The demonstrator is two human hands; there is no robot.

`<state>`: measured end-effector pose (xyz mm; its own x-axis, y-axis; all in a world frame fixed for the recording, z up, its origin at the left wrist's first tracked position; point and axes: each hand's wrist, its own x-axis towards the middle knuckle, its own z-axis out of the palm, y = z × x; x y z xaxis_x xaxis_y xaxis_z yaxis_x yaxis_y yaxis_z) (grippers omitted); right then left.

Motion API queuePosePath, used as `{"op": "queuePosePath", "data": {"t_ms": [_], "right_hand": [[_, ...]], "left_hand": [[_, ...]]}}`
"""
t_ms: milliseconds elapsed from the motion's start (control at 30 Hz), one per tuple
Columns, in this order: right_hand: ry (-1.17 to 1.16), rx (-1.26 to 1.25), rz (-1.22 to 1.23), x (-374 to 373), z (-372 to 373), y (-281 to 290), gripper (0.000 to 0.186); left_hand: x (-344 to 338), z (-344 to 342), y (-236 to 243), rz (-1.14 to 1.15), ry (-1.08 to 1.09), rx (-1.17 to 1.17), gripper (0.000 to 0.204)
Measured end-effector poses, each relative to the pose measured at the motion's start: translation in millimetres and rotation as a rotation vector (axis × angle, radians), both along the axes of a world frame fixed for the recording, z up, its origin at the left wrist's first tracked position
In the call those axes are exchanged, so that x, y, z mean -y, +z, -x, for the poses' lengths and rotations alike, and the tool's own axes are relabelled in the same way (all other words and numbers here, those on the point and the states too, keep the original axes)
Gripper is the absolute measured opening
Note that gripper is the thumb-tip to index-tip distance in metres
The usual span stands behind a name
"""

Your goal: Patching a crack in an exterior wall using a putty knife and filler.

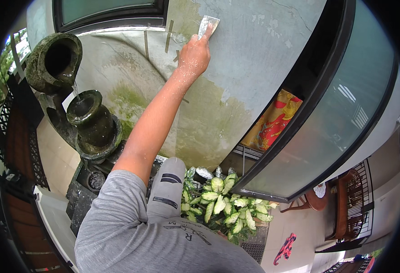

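My left hand [194, 57] reaches far up against the wall, its arm stretched out from a grey sleeve. The fingers are closed round a putty knife [208, 25], with one finger stretched along its flat metal blade. The handle is hidden in the hand. The blade lies at the wall [250, 59], where pale blue-grey paint meets a bared, greenish, stained area. White specks of dust cover the hand, wrist and forearm. My right hand does not show.
Left stands a mossy stone jar fountain [93, 116] with running water. Leafy variegated plants [227, 204] grow at the wall's foot. An open, dark-framed glass window [332, 113] juts out on the right. Another window [107, 13] is above. A wooden bench [347, 200] stands beyond.
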<state>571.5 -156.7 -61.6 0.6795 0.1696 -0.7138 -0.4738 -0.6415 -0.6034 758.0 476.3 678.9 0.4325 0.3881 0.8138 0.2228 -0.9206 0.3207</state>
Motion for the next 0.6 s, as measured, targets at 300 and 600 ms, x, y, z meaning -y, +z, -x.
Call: {"op": "queuePosePath", "data": {"t_ms": [300, 600], "right_hand": [[0.254, 0.270, 0.163, 7, 34, -33, 0.036], [-0.034, -0.141, 0.202, 15, 82, 41, 0.059]], "left_hand": [[21, 11, -110, 0.111, -0.047, -0.073, 0.066], [180, 130, -449, 0.415, -0.792, -0.574, 0.062]]}}
